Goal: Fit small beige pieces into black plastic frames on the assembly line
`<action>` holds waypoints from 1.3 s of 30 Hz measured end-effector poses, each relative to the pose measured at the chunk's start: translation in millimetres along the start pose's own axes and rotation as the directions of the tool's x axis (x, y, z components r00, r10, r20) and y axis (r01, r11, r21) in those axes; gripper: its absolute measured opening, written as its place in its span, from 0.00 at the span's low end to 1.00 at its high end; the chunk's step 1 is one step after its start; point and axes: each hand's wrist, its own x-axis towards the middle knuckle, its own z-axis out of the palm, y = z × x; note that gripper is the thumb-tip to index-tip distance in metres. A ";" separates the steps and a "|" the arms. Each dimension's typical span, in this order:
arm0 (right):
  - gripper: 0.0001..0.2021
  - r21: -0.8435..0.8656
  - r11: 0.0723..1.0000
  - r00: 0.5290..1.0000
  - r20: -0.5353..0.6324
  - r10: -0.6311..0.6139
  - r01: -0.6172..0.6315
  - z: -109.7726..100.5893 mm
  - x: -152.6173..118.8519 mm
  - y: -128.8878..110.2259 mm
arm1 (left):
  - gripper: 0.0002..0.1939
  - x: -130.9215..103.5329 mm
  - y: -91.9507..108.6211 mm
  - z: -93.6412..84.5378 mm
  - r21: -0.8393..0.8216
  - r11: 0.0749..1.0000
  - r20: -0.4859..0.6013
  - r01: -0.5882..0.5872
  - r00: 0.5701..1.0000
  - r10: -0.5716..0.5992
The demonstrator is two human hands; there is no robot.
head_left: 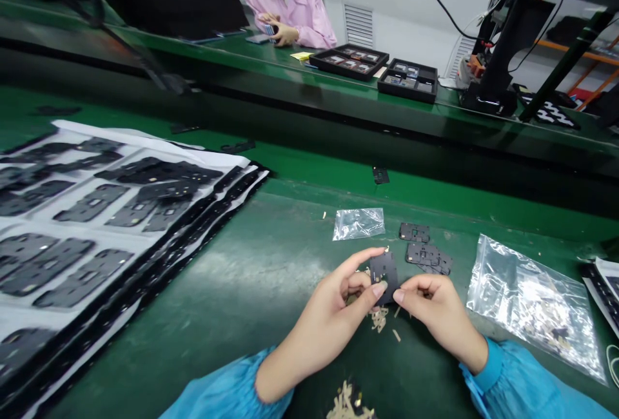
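Observation:
My left hand [333,306] grips a thin black plastic plate [383,271] with small cut-outs, thumb on its face and forefinger along its upper edge. A small gold-coloured bit shows at the plate's top. My right hand [430,306] is pinched at the plate's lower right edge; what its fingertips hold, if anything, is hidden. Under the hands lies a loose pile of small tan strips [380,319]. Several similar black plates [428,256] lie partly stacked just beyond my right hand.
A tray stack [140,300] with black plates fills the left. Clear bags lie ahead [358,224] and at right [532,303], the right one holding tan pieces. More strips [345,403] lie near me. Across a raised ledge, a person in pink [309,9] works beside black trays [409,80].

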 end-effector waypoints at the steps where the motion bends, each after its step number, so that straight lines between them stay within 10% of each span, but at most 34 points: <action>1: 0.15 0.008 1.000 1.000 -0.004 0.001 0.000 0.2 -0.1 0.4 | 0.29 0.3 -0.5 0.2 -0.005 1.000 -0.003 0.003 1.000 -0.003; 27: 0.18 0.072 0.997 1.000 -0.013 -0.009 0.010 2.9 -2.5 -4.1 | 0.24 1.2 -1.6 3.3 -0.079 0.996 -0.046 0.036 0.998 -0.040; 34: 0.27 0.380 0.868 0.915 0.360 0.179 -0.320 0.8 -3.5 -11.8 | 0.30 1.8 -3.4 4.0 -0.396 0.906 0.137 0.151 0.985 -0.104; 39: 0.26 0.429 0.853 0.925 0.349 0.147 -0.298 3.2 -4.6 -12.4 | 0.33 3.4 -1.8 6.1 -0.462 0.863 0.150 0.204 0.977 -0.150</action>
